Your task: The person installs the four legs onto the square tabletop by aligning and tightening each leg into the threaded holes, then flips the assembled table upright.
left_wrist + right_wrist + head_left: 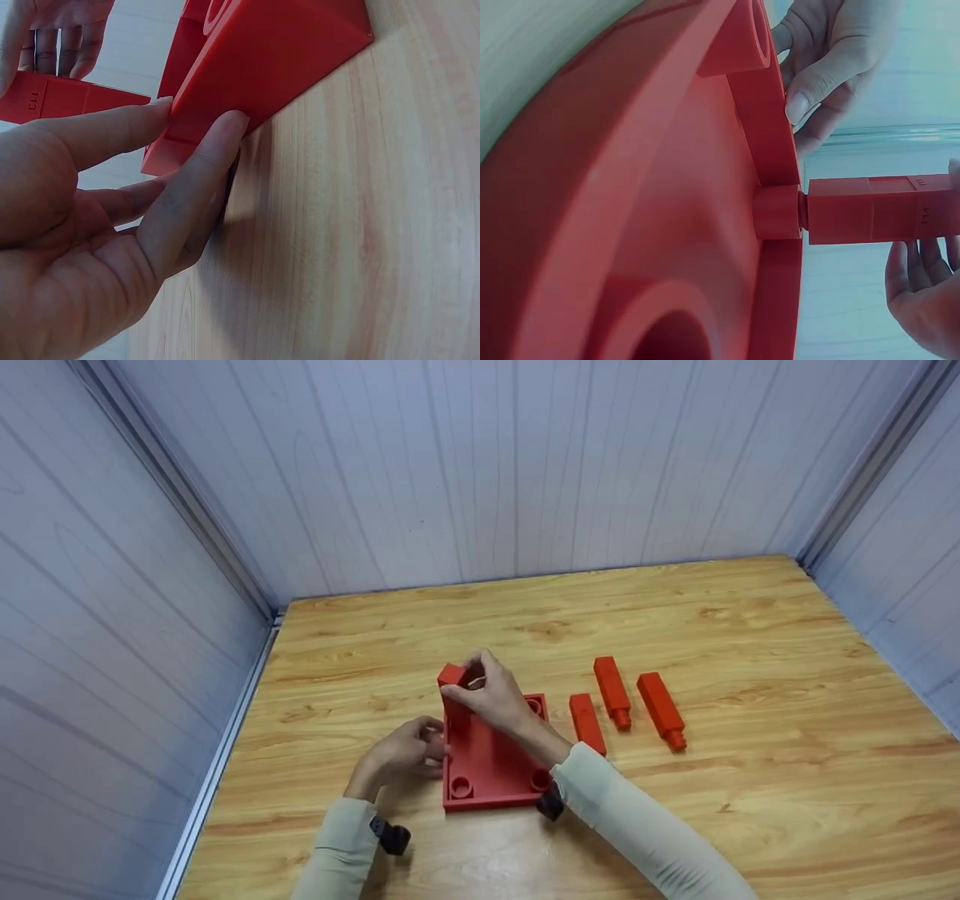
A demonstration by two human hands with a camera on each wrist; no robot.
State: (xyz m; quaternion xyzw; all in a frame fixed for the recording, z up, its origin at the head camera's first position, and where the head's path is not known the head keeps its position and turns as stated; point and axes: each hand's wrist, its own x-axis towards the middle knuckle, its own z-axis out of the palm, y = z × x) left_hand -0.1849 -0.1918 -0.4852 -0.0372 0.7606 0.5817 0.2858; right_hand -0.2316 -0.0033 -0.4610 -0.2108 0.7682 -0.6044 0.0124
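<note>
My right hand [495, 697] grips the upper part of an upright, square red leg [451, 675] between thumb and fingers. The leg's narrow round end sits at the mouth of a corner socket [776, 213] in the far left of a shallow red tray-like base [491, 765]; in the right wrist view a thin neck shows between them. Raised numbers mark the leg's faces. My left hand [405, 751] is at the base's left side, its fairly straight fingers [217, 146] touching the outer wall. Other round sockets show in the remaining corners.
Three more red legs lie on the wood-grain table to the right of the base: one close beside it [587, 725], a second leg [611, 690] farther back, and a third leg [660, 709] farthest right. Pale panelled walls [480, 472] stand behind and at both sides.
</note>
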